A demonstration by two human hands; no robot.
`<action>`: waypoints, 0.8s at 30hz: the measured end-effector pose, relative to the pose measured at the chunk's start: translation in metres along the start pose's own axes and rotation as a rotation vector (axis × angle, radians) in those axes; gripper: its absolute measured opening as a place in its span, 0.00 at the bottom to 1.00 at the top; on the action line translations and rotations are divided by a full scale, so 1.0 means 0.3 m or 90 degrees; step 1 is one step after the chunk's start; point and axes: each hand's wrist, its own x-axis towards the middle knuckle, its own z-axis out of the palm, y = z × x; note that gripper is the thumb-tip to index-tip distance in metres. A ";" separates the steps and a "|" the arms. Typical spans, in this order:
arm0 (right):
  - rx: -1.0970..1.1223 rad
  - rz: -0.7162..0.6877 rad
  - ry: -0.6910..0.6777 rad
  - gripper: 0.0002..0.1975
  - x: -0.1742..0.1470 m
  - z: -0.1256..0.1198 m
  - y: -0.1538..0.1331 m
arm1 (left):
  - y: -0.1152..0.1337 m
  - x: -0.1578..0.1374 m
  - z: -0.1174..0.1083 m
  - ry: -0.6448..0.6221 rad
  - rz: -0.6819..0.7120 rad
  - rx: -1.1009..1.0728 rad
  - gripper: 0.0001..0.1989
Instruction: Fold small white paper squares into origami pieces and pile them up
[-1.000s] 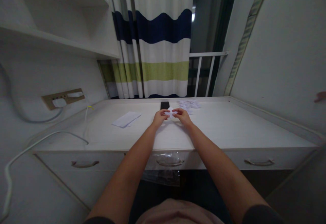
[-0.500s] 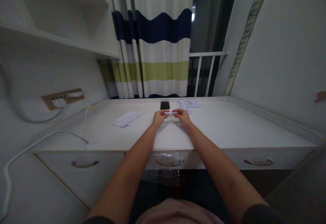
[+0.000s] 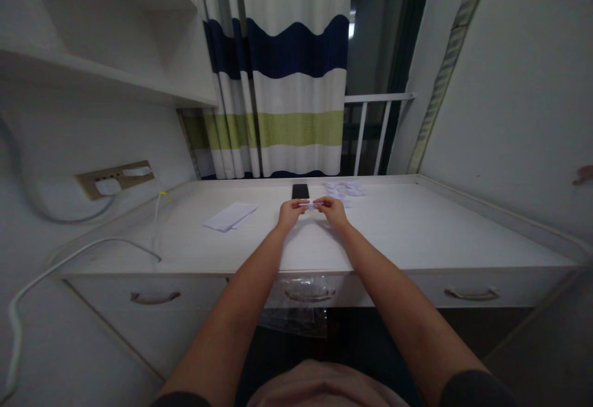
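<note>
Between my two hands is a small piece of white paper (image 3: 311, 205), held just above the white desk. My left hand (image 3: 290, 213) pinches its left end with the fingers closed. At its right end, my right hand (image 3: 332, 210) pinches it in the same way. Just behind my left hand lies a black phone-like rectangle (image 3: 300, 191). Several folded white paper pieces (image 3: 345, 189) lie in a loose group behind my right hand. A small stack of white paper sheets (image 3: 230, 216) rests on the desk to the left.
The white desk (image 3: 417, 234) has drawers with metal handles along its front. A clear plastic bag (image 3: 301, 320) hangs at the middle drawer. A white cable (image 3: 92, 243) crosses the left side near a wall socket (image 3: 115, 180). A striped curtain (image 3: 296, 98) hangs behind.
The paper between my hands shows a little less of its white face above the fingers. Both hands stay in nearly the same place.
</note>
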 end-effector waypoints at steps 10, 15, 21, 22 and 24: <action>0.009 0.008 0.009 0.07 -0.003 0.000 -0.011 | -0.008 0.003 0.002 -0.005 0.005 0.009 0.07; 0.000 -0.001 0.009 0.07 0.002 -0.003 -0.002 | -0.010 0.000 -0.006 -0.007 0.046 0.047 0.08; 0.013 -0.023 -0.019 0.12 0.006 -0.007 0.009 | -0.013 0.005 -0.021 -0.022 0.110 0.123 0.07; 0.012 -0.022 -0.024 0.13 0.006 -0.007 0.011 | -0.014 0.007 -0.022 -0.028 0.110 0.125 0.07; 0.004 -0.023 -0.031 0.14 0.007 -0.008 0.014 | -0.016 0.011 -0.023 -0.031 0.104 0.123 0.06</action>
